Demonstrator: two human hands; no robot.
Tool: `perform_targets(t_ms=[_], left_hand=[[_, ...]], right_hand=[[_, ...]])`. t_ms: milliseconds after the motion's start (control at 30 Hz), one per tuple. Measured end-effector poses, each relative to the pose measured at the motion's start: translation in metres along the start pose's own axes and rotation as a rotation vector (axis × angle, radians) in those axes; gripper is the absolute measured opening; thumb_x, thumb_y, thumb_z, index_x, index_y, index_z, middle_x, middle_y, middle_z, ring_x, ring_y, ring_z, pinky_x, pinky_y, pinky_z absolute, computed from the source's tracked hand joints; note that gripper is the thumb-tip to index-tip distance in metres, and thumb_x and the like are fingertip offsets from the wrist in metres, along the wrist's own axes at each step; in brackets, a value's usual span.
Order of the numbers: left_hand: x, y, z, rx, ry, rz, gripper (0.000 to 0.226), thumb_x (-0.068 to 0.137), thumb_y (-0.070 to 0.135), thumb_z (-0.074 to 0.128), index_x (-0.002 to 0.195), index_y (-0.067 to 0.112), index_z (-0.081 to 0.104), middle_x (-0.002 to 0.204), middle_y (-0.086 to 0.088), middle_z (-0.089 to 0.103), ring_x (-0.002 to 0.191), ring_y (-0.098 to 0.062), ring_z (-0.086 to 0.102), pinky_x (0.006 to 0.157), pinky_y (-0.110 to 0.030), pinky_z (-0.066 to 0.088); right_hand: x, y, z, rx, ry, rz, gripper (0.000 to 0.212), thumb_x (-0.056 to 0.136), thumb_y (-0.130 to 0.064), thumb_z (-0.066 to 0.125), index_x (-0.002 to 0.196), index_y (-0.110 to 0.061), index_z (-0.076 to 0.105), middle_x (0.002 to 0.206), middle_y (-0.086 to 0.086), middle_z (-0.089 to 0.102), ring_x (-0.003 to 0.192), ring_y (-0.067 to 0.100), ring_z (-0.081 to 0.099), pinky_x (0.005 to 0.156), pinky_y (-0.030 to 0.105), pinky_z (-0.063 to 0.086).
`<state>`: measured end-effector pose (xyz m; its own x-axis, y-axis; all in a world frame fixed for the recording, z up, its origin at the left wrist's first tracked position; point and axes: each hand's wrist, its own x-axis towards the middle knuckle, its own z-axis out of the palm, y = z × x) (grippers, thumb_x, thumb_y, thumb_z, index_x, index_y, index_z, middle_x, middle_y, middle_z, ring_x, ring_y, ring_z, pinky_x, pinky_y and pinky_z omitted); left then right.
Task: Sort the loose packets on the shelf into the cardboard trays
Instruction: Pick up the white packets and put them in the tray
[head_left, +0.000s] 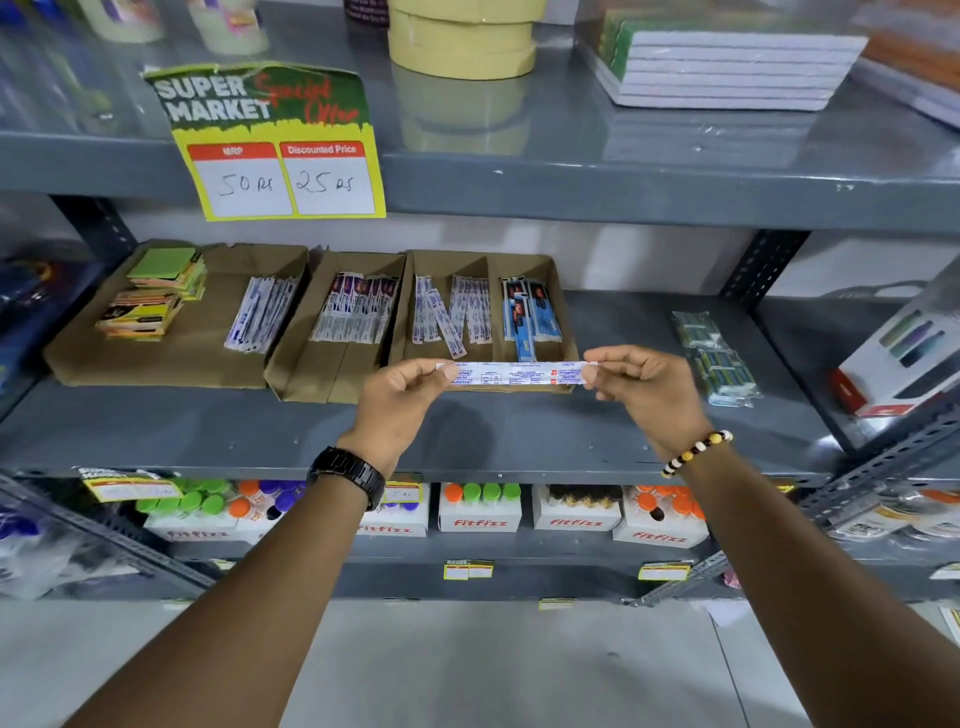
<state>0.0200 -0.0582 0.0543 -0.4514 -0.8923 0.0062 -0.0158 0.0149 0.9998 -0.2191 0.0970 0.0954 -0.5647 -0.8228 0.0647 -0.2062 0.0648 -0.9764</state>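
A long white packet strip with blue and red print is stretched level between my hands, just in front of the right cardboard tray. My left hand pinches its left end and my right hand pinches its right end. That tray holds white strips in two compartments and blue packets in the right one. The middle tray holds purple and white strips. The left tray holds white strips and a stack of green and orange packets.
Green wrapped packs lie loose on the grey shelf to the right, beside a white and red box. A yellow price sign hangs from the shelf above. Boxes of capped tubes fill the shelf below.
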Motion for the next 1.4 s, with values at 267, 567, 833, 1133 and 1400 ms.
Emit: perform_targets(t_ms=[267, 567, 833, 1133, 1400], left_hand=[[0.004, -0.005, -0.003, 0.034, 0.052, 0.023, 0.005, 0.088, 0.026, 0.077, 0.09, 0.031, 0.076, 0.089, 0.021, 0.077, 0.091, 0.006, 0.068, 0.078, -0.007, 0.048], [0.016, -0.068, -0.007, 0.968, 0.003, 0.394, 0.042, 0.103, 0.024, 0.047, 0.142, 0.012, 0.051, 0.141, -0.013, 0.055, 0.13, -0.035, 0.047, 0.109, -0.047, 0.039], [0.02, -0.096, -0.003, 1.287, -0.213, 0.397, 0.078, 0.099, 0.06, 0.017, 0.158, 0.009, 0.015, 0.167, -0.013, 0.015, 0.155, -0.03, 0.001, 0.125, -0.048, 0.003], [0.02, -0.095, 0.0, 1.273, -0.209, 0.421, 0.076, 0.097, 0.056, 0.038, 0.154, 0.007, 0.03, 0.162, -0.013, 0.031, 0.153, -0.032, 0.016, 0.124, -0.049, 0.011], [0.022, -0.101, 0.0, 1.275, -0.215, 0.398, 0.078, 0.096, 0.06, 0.03, 0.155, 0.009, 0.027, 0.164, -0.011, 0.027, 0.154, -0.03, 0.01, 0.123, -0.051, 0.012]], right_hand=[[0.002, 0.011, 0.004, -0.138, -0.11, 0.037, 0.02, 0.08, -0.016, 0.079, 0.096, -0.029, 0.077, 0.083, -0.002, 0.079, 0.077, 0.019, 0.075, 0.075, 0.025, 0.059], [0.002, 0.034, 0.034, 0.251, 0.09, 0.286, 0.021, 0.08, -0.005, 0.077, 0.101, -0.001, 0.074, 0.088, 0.013, 0.078, 0.085, 0.024, 0.075, 0.074, 0.027, 0.061], [0.043, 0.011, 0.121, 0.535, 0.217, 0.347, 0.019, 0.081, 0.008, 0.072, 0.1, 0.006, 0.069, 0.084, 0.015, 0.074, 0.074, 0.019, 0.075, 0.066, 0.023, 0.06], [0.081, -0.022, 0.167, 0.733, 0.292, 0.353, 0.022, 0.084, 0.02, 0.058, 0.081, 0.0, 0.065, 0.073, 0.013, 0.069, 0.071, 0.022, 0.07, 0.069, 0.03, 0.062], [0.088, -0.009, 0.169, 0.678, 0.399, 0.141, 0.02, 0.083, 0.012, 0.063, 0.079, -0.007, 0.069, 0.071, 0.009, 0.071, 0.063, 0.016, 0.07, 0.064, 0.029, 0.059]])
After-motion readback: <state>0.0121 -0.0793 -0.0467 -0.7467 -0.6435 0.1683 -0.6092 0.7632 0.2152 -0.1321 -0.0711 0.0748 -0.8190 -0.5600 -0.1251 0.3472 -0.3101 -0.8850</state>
